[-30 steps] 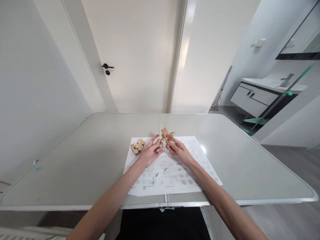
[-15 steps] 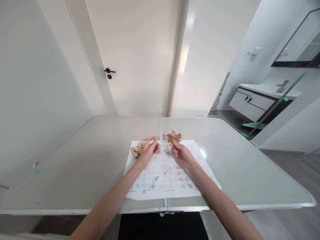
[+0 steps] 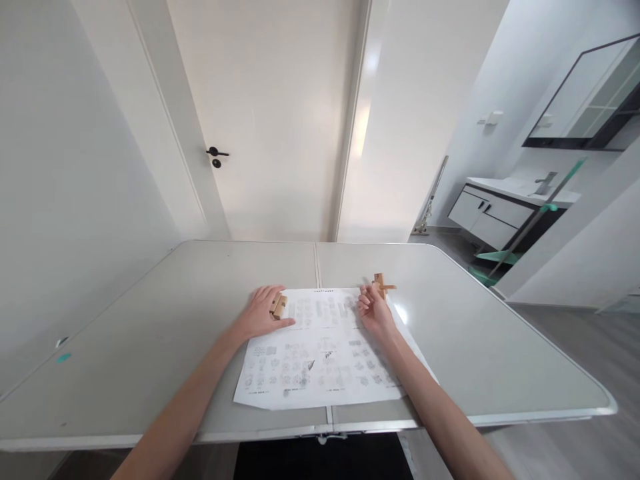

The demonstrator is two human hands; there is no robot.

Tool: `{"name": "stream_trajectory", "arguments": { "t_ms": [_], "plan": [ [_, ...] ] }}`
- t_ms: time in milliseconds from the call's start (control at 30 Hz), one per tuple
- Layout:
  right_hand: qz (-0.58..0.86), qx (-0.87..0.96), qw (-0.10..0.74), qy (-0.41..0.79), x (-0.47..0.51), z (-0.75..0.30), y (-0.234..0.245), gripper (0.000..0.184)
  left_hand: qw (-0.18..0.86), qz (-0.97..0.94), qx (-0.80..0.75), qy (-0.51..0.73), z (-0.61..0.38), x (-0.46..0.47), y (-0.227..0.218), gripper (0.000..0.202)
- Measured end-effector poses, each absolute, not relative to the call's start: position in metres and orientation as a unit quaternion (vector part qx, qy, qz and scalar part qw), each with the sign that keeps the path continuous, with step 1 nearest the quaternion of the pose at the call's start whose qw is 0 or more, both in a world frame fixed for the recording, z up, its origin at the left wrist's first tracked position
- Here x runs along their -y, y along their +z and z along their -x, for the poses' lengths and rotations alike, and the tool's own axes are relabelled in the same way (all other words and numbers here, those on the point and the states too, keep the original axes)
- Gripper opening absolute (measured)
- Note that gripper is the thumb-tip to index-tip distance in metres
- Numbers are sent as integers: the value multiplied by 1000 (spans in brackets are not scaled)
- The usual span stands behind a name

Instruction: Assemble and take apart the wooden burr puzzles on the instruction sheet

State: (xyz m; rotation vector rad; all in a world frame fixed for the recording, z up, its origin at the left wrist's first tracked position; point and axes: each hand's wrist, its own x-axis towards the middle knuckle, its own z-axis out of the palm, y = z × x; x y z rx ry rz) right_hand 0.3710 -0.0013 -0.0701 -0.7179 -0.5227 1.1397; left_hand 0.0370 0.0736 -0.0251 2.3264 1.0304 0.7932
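Note:
A printed sheet of puzzle diagrams (image 3: 320,353) lies on the grey table (image 3: 150,333). My left hand (image 3: 263,315) rests over a small pile of loose wooden blocks (image 3: 278,305) at the sheet's far left corner, fingers curled round them. My right hand (image 3: 373,308) is at the sheet's far right corner, fingertips pinched on a partly built wooden cross puzzle (image 3: 383,285), which sits low at the table surface.
A seam (image 3: 317,267) runs down the middle of the table. A white door with a black handle (image 3: 215,155) stands behind. To the right a bathroom with a vanity cabinet (image 3: 495,213) and a green-handled mop (image 3: 545,210) is open.
My hands have parted. The left went left onto the loose blocks; the right carried the cross puzzle to the right and lowered it toward the table. The camera has tilted up slightly.

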Motion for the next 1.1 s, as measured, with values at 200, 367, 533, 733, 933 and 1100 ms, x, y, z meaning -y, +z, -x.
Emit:
{"name": "stream_trajectory", "arguments": {
  "t_ms": [200,367,533,733,933,1100],
  "plan": [
    [337,246,707,571,7,-358,-62,40,190,-868,-380,257,-33,-74,-29,79],
    [340,257,680,596,12,-351,-56,37,177,-866,-395,248,-29,-77,-28,77],
    [346,262,668,605,15,-348,-52,37,189,-866,-394,243,-28,-75,-27,72],
    [356,280,656,603,18,-345,-49,35,233,-870,-363,240,-51,-53,-28,71],
    [368,299,644,600,18,-341,-46,36,283,-872,-317,244,-68,-44,-33,89],
    [384,321,628,596,20,-339,-45,35,244,-885,-336,210,-60,-52,-33,98]
  ]
}}
